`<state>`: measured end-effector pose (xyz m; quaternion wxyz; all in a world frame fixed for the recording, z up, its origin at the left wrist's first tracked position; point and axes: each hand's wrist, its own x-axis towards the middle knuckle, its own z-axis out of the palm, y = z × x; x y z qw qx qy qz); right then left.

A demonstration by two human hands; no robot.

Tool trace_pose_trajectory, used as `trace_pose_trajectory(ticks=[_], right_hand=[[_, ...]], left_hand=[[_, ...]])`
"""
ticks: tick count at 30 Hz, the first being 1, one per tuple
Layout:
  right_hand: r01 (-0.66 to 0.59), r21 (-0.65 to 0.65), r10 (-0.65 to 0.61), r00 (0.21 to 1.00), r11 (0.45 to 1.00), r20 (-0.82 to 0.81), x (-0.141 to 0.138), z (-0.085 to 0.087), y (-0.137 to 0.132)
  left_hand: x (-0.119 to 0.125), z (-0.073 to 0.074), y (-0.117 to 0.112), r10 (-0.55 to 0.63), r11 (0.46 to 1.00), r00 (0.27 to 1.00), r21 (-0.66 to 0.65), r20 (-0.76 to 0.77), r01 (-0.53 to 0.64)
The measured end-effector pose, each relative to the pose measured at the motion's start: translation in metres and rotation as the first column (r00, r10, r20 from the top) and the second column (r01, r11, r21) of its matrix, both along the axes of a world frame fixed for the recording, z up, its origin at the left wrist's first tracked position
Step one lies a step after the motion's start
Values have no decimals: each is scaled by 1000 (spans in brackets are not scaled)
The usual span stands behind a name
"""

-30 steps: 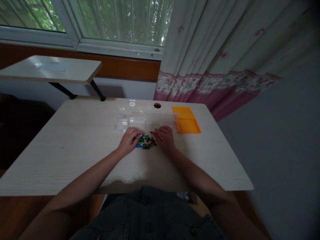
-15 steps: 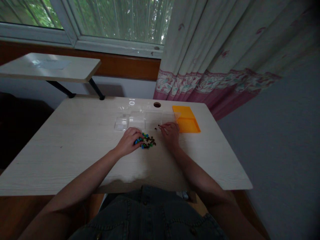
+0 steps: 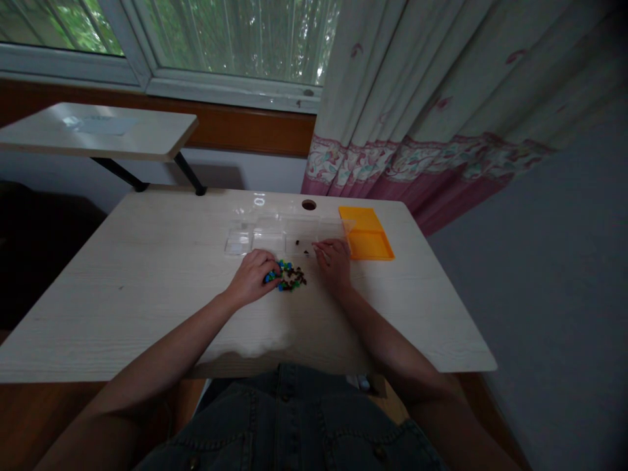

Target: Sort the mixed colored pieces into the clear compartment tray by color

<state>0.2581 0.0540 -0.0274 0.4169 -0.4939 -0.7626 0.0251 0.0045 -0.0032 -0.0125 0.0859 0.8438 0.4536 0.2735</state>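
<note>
A pile of small blue, green and dark brown pieces (image 3: 293, 280) lies on the table; their exact kind is too small to make out. My left hand (image 3: 254, 278) curls round the pile's left edge, with blue pieces between thumb and fingers. To the right, my right hand (image 3: 334, 263) rests by the front of a clear plastic tray (image 3: 269, 243), its fingers stretched forward and no piece visible in them. One dark piece (image 3: 297, 243) sits within the outline of a clear compartment. Another dark piece (image 3: 306, 252) is near the tray's front edge, left of my right fingertips.
An open yellow-orange case (image 3: 370, 245) lies right of the clear tray. Behind the tray is a round cable hole (image 3: 309, 205) in the tabletop (image 3: 147, 314). A raised shelf (image 3: 161, 134) stands at the back left, and a curtain (image 3: 373, 157) hangs behind the table.
The dark piece that was at my right fingertips now lies farther left, in the clear compartment. My right fingers have let go of it. My left hand has hardly moved.
</note>
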Motion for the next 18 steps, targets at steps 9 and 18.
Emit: trace_pose_trajectory(ticks=[9, 18], right_hand=[[-6, 12, 6, 1000, 1000, -19, -1, -1, 1], [-27, 2, 27, 999, 1000, -42, -1, 2, 0]], left_hand=[[0, 1, -1, 25, 1000, 999, 2, -27, -25], [0, -1, -1, 11, 1000, 999, 1, -39, -11]])
